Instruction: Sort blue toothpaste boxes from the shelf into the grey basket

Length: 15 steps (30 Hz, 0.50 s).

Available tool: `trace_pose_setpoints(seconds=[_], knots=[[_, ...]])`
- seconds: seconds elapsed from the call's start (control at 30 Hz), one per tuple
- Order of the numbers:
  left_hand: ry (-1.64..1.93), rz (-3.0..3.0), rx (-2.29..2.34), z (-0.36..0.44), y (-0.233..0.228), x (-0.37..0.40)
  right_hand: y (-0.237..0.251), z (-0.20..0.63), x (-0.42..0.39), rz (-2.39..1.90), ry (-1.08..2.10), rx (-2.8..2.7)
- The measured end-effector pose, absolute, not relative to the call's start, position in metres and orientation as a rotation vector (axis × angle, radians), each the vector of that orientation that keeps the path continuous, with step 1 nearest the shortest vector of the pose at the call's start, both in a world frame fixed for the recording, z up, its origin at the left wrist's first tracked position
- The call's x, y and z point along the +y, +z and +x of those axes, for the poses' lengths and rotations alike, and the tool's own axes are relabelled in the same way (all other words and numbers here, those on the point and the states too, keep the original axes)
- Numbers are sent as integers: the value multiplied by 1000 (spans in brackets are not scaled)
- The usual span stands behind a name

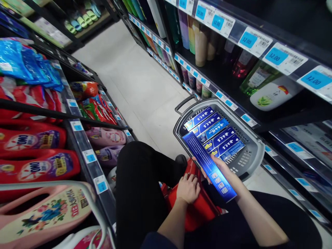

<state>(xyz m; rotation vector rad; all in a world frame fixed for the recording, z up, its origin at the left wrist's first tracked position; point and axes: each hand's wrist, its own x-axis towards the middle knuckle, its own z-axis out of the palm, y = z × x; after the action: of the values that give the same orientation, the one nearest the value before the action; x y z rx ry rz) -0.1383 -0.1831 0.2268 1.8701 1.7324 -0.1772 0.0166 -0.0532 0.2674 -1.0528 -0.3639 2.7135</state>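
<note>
My right hand (220, 169) is closed around a long, shiny blue toothpaste box (204, 166), which slants over the near left side of a grey shopping basket (252, 162). The basket sits on the floor between me and the right-hand shelves. Inside it lie several blue toothpaste boxes (214, 128), side by side. My left hand (188, 188) rests palm down on a red plastic object (181, 207) between my legs, its fingers slightly bent and a little apart. My arms and legs hide much of that red object, so its kind is unclear.
On the left, shelves carry red detergent bottles (33, 166) and blue bags (26, 64). Shelves with bottles (201, 46) and price tags (246, 39) stand on the right. A pale tiled aisle floor (116, 62) runs ahead, with slippers (82, 21) displayed beyond.
</note>
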Motion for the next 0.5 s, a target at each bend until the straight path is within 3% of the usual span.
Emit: trace_pose_setpoints(seconds=[0.5], knots=[[-208,1892,1725,-138,225,-183,266,15,-42,-904,2771,-366]])
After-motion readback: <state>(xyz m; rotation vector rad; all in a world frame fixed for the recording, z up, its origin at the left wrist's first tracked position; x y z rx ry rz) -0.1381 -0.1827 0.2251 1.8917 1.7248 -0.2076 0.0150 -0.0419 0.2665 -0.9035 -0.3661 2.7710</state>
